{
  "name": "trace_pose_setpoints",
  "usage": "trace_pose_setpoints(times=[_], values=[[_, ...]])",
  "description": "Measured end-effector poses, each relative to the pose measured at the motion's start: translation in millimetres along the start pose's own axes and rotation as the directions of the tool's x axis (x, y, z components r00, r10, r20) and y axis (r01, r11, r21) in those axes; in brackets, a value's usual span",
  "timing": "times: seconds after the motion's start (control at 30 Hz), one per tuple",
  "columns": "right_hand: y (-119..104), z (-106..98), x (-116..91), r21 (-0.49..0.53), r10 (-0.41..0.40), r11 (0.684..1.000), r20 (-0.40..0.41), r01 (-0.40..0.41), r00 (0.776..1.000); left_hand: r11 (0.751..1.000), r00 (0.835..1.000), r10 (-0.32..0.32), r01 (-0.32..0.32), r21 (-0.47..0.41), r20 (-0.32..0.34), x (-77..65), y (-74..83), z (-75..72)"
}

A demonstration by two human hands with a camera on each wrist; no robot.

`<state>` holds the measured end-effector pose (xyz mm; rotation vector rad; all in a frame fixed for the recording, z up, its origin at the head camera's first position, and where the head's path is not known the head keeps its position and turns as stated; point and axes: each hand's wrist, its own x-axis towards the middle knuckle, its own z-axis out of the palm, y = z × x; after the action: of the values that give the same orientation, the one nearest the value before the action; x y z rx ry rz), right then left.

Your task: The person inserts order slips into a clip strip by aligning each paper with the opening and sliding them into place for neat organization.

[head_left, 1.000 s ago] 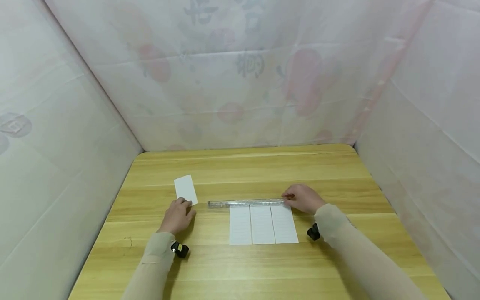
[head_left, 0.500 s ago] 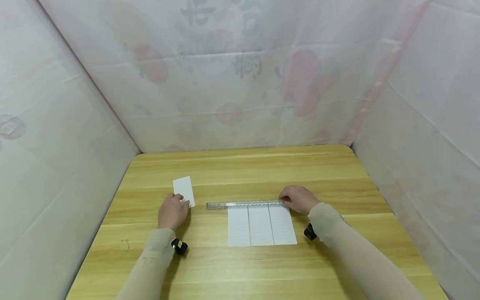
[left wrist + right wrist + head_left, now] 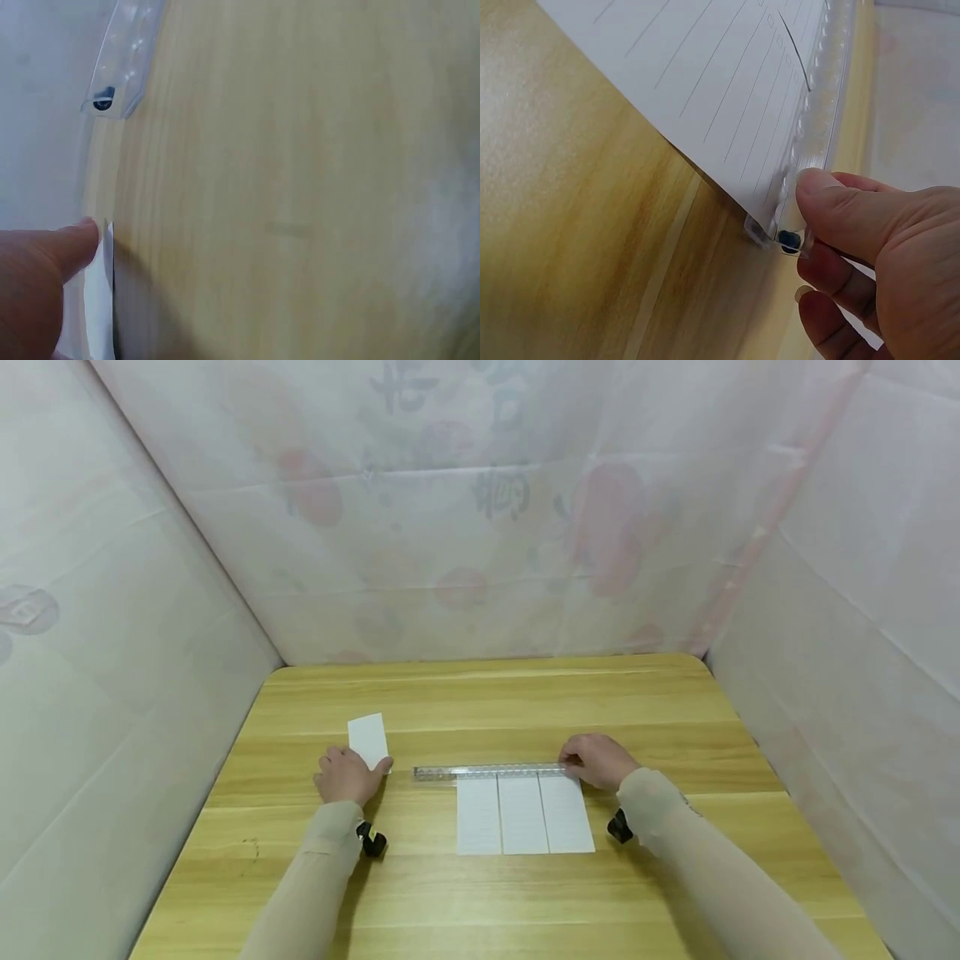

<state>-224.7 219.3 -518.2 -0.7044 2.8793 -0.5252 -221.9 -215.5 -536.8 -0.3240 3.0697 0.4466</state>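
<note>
Three white lined cards (image 3: 522, 817) lie side by side on the table, their top edges along a clear plastic strip (image 3: 472, 771) that looks like a ruler. Its right end is pinched between the thumb and finger of my right hand (image 3: 596, 760). In the right wrist view the strip (image 3: 831, 82) has a scalloped edge and a dark dot near its end. To the left, my left hand (image 3: 347, 775) lies spread at the lower edge of a separate white card (image 3: 368, 737). Its thumb (image 3: 71, 244) overlaps that card's corner in the left wrist view.
The wood-grain table (image 3: 480, 910) has rounded far corners. Pale fabric walls (image 3: 450, 527) with faint red prints close in the back and both sides. Small black cameras (image 3: 372, 841) sit on both wrists.
My left hand has loosened from the separate card, its thumb now stretched out rightward and its fingers further left. The right hand keeps its pinch on the strip, and the cards stay put.
</note>
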Motion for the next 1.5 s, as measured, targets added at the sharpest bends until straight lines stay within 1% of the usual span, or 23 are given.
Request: trace_pose_setpoints(times=[0.2,0.4,0.5,0.63,0.73,0.8,1.03,1.13,1.27,1.37,1.5], values=[[-2,0,-1,-0.007,-0.002,1.000,-0.006,0.002,1.000,1.000,1.000,0.006,-0.006,0.005,0.015,-3.7,-3.3,1.9],[-4,1,0,-0.016,-0.005,1.000,-0.015,0.004,1.000,1.000,1.000,-0.008,0.009,-0.017,0.020,-8.6,-3.6,-2.5],[-4,1,0,-0.016,0.001,1.000,-0.015,-0.001,1.000,0.999,1.000,-0.006,0.006,-0.044,0.015,-11.6,-3.3,-3.5],[-4,1,1,-0.006,0.001,1.000,-0.009,-0.002,1.000,0.994,1.000,0.002,-0.004,-0.106,-0.016,-15.9,-2.7,-3.2],[-3,2,1,0.001,0.005,1.000,-0.008,-0.005,1.000,0.986,0.999,0.013,-0.020,-0.167,-0.045,-18.6,-3.0,-3.1],[-3,2,1,0.000,0.002,1.000,-0.011,-0.002,1.000,0.979,0.998,0.019,-0.030,-0.203,-0.052,-18.6,-4.5,-2.1],[-4,4,2,-0.002,0.004,1.000,-0.016,-0.004,1.000,0.942,1.000,0.023,-0.027,-0.333,-0.017,-18.5,-14.6,1.5],[-3,4,3,0.001,0.005,1.000,-0.016,-0.005,1.000,0.920,1.000,0.023,-0.029,-0.391,-0.020,-20.4,-18.0,-0.6],[-2,4,2,0.006,0.000,1.000,-0.015,0.000,1.000,0.879,1.000,0.003,-0.007,-0.477,-0.009,-24.1,-20.0,-5.4],[-3,4,1,0.005,0.002,1.000,-0.014,-0.002,1.000,0.856,1.000,0.000,0.006,-0.516,0.012,-26.0,-20.6,-8.2],[-4,1,0,0.008,0.007,1.000,-0.019,-0.006,1.000,0.841,0.999,0.031,-0.016,-0.540,0.018,-27.1,-21.1,-8.9]])
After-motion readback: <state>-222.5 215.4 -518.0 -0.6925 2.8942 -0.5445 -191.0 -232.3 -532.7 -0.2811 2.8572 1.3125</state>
